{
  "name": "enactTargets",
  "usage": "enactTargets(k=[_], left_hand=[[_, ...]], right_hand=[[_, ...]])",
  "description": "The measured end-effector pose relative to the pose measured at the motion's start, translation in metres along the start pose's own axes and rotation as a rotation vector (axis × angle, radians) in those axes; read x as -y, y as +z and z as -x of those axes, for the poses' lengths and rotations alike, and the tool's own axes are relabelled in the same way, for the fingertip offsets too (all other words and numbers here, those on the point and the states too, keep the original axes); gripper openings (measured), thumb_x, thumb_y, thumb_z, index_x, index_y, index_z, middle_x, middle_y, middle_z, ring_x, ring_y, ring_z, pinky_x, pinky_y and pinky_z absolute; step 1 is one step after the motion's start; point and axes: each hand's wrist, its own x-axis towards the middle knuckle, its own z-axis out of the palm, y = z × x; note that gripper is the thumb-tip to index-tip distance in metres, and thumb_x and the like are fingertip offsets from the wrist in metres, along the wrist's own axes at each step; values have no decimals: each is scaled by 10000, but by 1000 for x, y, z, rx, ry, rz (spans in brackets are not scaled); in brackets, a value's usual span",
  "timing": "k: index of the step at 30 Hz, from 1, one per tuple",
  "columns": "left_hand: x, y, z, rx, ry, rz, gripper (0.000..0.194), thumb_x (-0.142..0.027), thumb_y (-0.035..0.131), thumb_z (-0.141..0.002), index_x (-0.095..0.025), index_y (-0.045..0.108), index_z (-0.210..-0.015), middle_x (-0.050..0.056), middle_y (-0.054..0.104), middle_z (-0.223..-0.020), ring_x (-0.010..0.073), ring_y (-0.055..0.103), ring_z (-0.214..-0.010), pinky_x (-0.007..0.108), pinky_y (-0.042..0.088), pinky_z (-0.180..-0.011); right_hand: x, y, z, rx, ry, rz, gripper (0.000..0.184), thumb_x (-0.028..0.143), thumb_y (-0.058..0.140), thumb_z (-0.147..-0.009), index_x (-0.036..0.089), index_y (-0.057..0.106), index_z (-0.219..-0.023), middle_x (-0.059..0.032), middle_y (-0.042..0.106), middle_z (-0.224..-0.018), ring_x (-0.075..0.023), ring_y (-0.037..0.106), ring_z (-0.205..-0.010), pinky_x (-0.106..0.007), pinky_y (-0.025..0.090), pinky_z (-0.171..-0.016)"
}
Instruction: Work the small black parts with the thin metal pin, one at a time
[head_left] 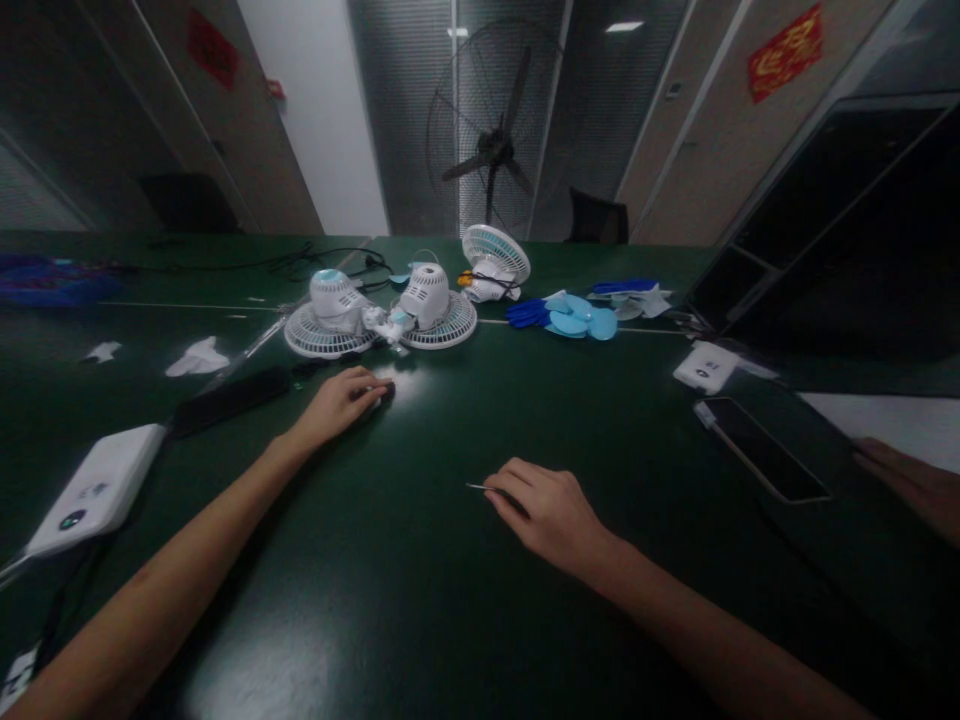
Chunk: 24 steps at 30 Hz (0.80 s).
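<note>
Along a glossy dark green counter (420, 600), from left to right: first, a white rectangular device (101, 485) with a dark round spot, then a crumpled white cloth (198, 357) and a long dark object (232, 400), too dim to identify. Next, the left hand (341, 402), low, with fingers curled and nearly closed on a small dark piece (389, 389); probably light, best pinched by its sides, material unclear. Just beyond, two white plastic fan heads (431, 310), grille-side down; likely stiff, with fragile ribs, best held by the rounded housings. Near the middle, a thin metallic rod (477, 486), pointing left from the right hand (544, 505), pinched between thumb and fingertips; probably light, stiff and a little slippery, best gripped firmly near the end already held. Farther back, a third white fan (495, 262), tilted, then blue gloves (528, 313) beside light-blue rounded pieces (581, 318). At right, a small white box (705, 367), a dark flat phone (769, 450) and, at the edge, another person's hand (911, 485).
</note>
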Motion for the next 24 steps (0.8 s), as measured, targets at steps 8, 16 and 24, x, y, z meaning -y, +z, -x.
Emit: enactTargets(k=[8,16,24], left_hand=[[-23,8,-2,-44,57,-233,428,-527,599,-1009,-222,778,-1250,145,745,-1131,361,645,-1046,519,511,-962],[-25,14,0,-30,113,-167,395,-386,490,-1081,-229,742,-1342,130,726,-1277,335,650,-1138,511,541,-980],[-77,21,7,217,272,79,354,-317,508,-1091,-324,727,-1369,76,747,-1281,283,680,-1156,485,539,-1022]], right_hand=[[-1,2,1,3,2,-34,177,191,574,-1072,196,710,-1186,-45,719,-1090,-157,691,-884,-266,571,-716],[-2,4,2,14,15,-60,173,177,585,-1066,195,704,-1190,-44,710,-1102,-164,677,-897,-279,569,-748],[0,1,1,-15,-9,-54,188,191,552,-1075,188,707,-1182,-49,715,-1091,-166,680,-884,-271,547,-719]])
